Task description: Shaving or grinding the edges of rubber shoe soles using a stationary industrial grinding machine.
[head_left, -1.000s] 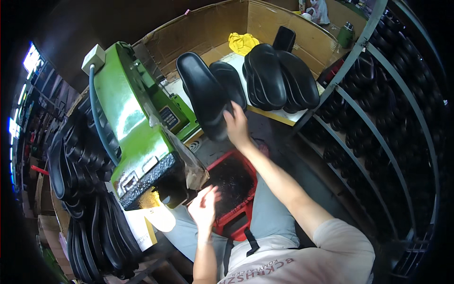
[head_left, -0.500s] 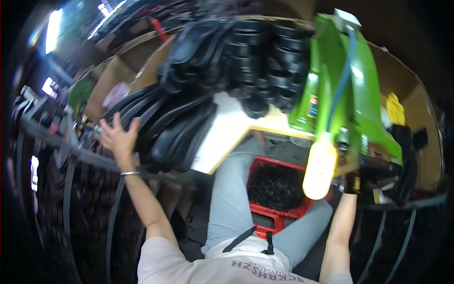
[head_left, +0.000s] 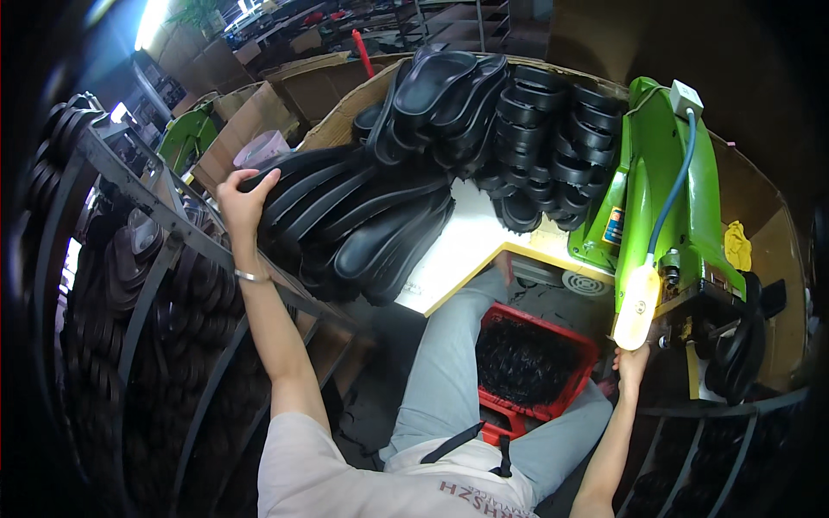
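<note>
My left hand (head_left: 243, 205) is closed on the far-left end of a black shoe sole (head_left: 302, 166), the top one of a row fanned out on the white tabletop (head_left: 449, 246). Its thumb and fingers pinch the tip. My right hand (head_left: 632, 366) is under the lit lamp (head_left: 637, 309) of the green machine (head_left: 678, 173). Its fingers look curled, and the lamp and machine partly cover them. What they hold, if anything, is hidden.
Behind the row are stacked black soles (head_left: 436, 91) and piled black strap-like pieces (head_left: 527, 112). Metal racks (head_left: 160, 259) full of soles stand at the left. A red crate (head_left: 587, 341) with black scraps sits between my legs. A yellow cloth (head_left: 737, 246) lies at far right.
My left hand was spread open beside the soles; now it has closed on the end of one. My right hand shows more clearly beneath the lamp. The whole view has shifted.
</note>
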A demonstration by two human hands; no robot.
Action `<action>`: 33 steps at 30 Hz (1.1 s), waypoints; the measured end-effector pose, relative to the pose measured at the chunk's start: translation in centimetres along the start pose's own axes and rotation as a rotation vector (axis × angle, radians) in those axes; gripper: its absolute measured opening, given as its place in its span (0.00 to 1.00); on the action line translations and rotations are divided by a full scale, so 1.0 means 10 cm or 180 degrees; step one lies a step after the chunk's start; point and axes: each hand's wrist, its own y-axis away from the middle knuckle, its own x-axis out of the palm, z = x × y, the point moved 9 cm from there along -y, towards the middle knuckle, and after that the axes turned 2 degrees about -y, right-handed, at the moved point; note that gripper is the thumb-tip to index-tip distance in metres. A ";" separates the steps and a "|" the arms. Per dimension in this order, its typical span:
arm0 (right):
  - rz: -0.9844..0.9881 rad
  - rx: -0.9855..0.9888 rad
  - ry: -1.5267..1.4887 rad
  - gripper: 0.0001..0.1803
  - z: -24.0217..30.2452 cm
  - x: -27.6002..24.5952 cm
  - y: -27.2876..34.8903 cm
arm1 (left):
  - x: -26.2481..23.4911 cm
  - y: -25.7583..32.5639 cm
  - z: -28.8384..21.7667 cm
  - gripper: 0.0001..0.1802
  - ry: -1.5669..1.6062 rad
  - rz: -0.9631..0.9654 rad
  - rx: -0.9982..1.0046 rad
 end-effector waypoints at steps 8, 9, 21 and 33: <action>0.1841 -0.0090 -0.1548 0.28 0.21 0.76 1.10 | -0.92 1.93 -2.17 0.31 0.2083 0.0231 0.2077; 0.2131 0.0026 -0.2318 0.30 0.39 0.88 1.29 | -0.67 2.18 -2.23 0.32 0.2530 0.1000 0.2208; 0.1090 0.0845 -0.2506 0.24 -1.31 0.27 2.06 | 1.52 4.92 -3.03 0.13 0.3640 0.4453 -0.0202; 0.0379 0.0227 -0.2829 0.28 -1.25 -0.55 1.95 | 1.60 4.78 -3.02 0.10 0.3018 0.3822 0.0672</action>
